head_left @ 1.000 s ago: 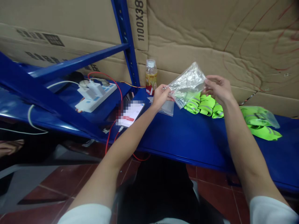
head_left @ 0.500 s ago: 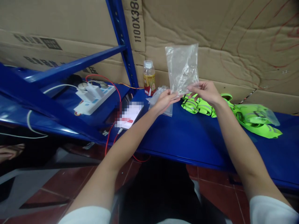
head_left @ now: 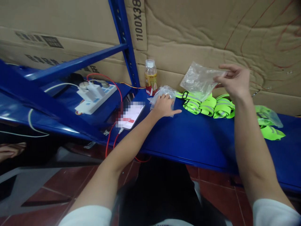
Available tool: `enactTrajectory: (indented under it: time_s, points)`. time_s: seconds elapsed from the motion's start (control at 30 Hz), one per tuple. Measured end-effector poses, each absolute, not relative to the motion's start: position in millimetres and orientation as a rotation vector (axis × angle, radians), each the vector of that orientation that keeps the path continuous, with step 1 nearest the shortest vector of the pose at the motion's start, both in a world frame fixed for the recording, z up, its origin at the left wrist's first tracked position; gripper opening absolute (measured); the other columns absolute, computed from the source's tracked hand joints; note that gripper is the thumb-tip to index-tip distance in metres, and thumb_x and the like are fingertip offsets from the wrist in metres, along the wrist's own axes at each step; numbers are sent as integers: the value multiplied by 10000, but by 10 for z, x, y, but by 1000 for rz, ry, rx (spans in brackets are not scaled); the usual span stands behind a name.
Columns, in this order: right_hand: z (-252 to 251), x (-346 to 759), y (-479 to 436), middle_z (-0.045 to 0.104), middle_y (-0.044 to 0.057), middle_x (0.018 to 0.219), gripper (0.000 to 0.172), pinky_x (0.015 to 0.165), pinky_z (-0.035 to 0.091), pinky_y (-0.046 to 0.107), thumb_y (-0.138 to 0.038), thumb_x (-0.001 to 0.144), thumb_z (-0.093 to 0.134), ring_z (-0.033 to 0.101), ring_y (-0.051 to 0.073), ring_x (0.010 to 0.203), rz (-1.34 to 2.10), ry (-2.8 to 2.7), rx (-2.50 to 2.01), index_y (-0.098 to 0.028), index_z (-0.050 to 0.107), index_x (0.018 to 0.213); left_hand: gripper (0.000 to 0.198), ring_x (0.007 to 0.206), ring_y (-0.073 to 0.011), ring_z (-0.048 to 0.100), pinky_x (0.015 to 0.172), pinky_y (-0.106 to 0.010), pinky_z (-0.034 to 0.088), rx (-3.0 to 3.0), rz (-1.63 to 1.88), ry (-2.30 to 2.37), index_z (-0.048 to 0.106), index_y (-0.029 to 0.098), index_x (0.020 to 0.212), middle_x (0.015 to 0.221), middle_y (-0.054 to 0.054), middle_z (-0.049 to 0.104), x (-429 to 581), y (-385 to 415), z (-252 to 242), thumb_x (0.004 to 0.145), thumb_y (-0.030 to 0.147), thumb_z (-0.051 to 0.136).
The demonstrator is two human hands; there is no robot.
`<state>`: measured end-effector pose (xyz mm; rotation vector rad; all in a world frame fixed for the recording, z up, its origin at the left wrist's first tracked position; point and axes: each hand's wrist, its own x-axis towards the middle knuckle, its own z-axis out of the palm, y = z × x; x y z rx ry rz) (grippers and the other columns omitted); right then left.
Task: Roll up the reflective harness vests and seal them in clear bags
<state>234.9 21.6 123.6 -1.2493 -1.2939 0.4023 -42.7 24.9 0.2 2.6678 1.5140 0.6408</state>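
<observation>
A clear plastic bag (head_left: 197, 78) hangs tilted from my right hand (head_left: 235, 80), pinched at its edge between thumb and fingers. My left hand (head_left: 164, 106) lies with fingers spread on a small pile of clear plastic bags (head_left: 162, 91) on the blue shelf. Below the lifted bag, several rolled neon-green reflective straps (head_left: 208, 106) sit in a row along the back. Farther right, another green strap in a clear bag (head_left: 268, 116) is partly hidden by my right forearm.
A bottle with a yellow and red label (head_left: 150, 78) stands by the blue upright post (head_left: 125, 40). Left of my left arm lies a phone (head_left: 131, 116) on a red cable. A white power strip (head_left: 96, 97) holds several plugs. Cardboard (head_left: 188, 28) backs the shelf (head_left: 188, 138). A person's hand (head_left: 11, 150) shows far left.
My left hand has let go of the lifted bag and moved down onto the bag pile. My right hand has carried the bag to the right, tilting it lower.
</observation>
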Motion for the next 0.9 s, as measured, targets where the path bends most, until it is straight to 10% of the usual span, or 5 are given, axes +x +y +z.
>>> enactTrajectory:
  time_s: [0.2, 0.53, 0.73, 0.9]
  points:
    - [1418, 2619, 71, 824, 113, 839, 267, 695, 669, 406, -58, 664, 997, 731, 172, 659, 209, -1303, -1069, -134, 862, 881, 999, 1371, -445, 577, 1202, -566, 397, 2684, 409, 1425, 659, 168, 1405, 1457, -214, 626, -433, 208, -23, 742, 915, 705]
    - [1446, 2473, 0, 819, 130, 787, 261, 570, 555, 284, -296, 917, 877, 682, 117, 529, 283, -1478, -1180, -112, 842, 1099, 860, 1576, -460, 408, 1348, -683, 23, 2512, 686, 1266, 680, 195, 1358, 1579, -212, 588, -426, 268, -134, 854, 887, 596]
    - [1078, 2492, -210, 689, 20, 628, 306, 419, 304, 248, -489, 915, 841, 457, 76, 415, 83, -1393, -1208, -189, 842, 975, 677, 1627, -441, 351, 1352, -668, -59, 2552, 739, 1220, 648, 155, 1420, 1643, -228, 536, -452, 417, -239, 896, 579, 715]
    - [363, 2681, -379, 748, 37, 702, 355, 540, 492, 341, -613, 805, 882, 604, 198, 554, 484, -1212, -1218, -265, 819, 841, 623, 1652, -438, 303, 1359, -672, -56, 2675, 787, 1203, 642, 166, 1443, 1693, -210, 478, -437, 375, -143, 863, 368, 750]
